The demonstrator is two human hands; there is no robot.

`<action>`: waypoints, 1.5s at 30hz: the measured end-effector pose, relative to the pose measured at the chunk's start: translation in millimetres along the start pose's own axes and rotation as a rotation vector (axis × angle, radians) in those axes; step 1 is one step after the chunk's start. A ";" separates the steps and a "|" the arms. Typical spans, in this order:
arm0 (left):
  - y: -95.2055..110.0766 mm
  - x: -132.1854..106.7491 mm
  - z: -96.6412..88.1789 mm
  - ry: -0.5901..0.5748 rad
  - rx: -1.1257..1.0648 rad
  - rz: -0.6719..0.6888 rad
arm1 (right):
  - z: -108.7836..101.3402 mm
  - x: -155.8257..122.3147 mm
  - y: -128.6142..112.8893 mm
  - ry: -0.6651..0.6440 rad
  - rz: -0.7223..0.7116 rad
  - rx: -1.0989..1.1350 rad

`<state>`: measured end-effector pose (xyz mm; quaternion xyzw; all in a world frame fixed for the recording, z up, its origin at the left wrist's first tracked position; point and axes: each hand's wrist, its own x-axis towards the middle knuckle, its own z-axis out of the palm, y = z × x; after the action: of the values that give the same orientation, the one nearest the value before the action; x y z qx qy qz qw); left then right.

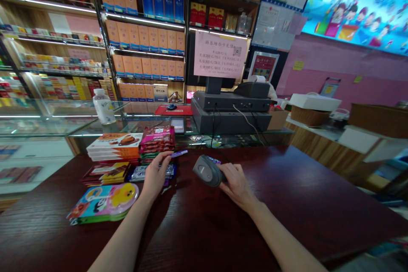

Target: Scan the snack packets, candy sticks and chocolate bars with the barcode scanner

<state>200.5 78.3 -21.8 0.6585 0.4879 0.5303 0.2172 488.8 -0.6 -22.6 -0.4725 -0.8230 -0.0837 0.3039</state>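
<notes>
My right hand (pixel 237 182) is wrapped round the handle of a dark grey barcode scanner (pixel 205 171), held above the brown table with its head towards the left. A slim purple-and-white packet (pixel 179 153) sticks out from the fingertips of my left hand (pixel 157 174), which is closed on it. Under and beside that hand lie blue-and-white packets (pixel 140 173). Part of another purple packet (pixel 214 160) shows behind the scanner; the rest is hidden. Left of my left hand are stacked yellow-and-brown packets (pixel 110 173) and colourful packs with a yellow duck (pixel 105 202).
White-and-orange boxes (pixel 114 142) and red-and-pink packets (pixel 157 138) are piled at the table's back left. A glass counter (pixel 127 119) carries a white bottle (pixel 103 107), a mouse (pixel 171 107) and a cash register (pixel 231 110). Baskets (pixel 309 115) stand at the right.
</notes>
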 end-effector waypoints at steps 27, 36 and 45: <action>-1.5 0.3 -0.2 -0.012 -0.011 -0.029 | 0.7 -14.7 21.0 -0.293 0.112 0.116; 1.5 -0.1 -0.3 -0.009 -0.024 -0.031 | -9.2 -15.7 28.1 -0.275 0.191 0.327; 4.7 -0.6 0.1 -0.035 -0.031 -0.032 | -1.0 -1.8 29.1 -0.047 0.315 0.389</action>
<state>202.6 75.8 -18.4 0.6564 0.4862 0.5227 0.2440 514.0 13.3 -27.2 -0.5295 -0.7466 0.1356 0.3791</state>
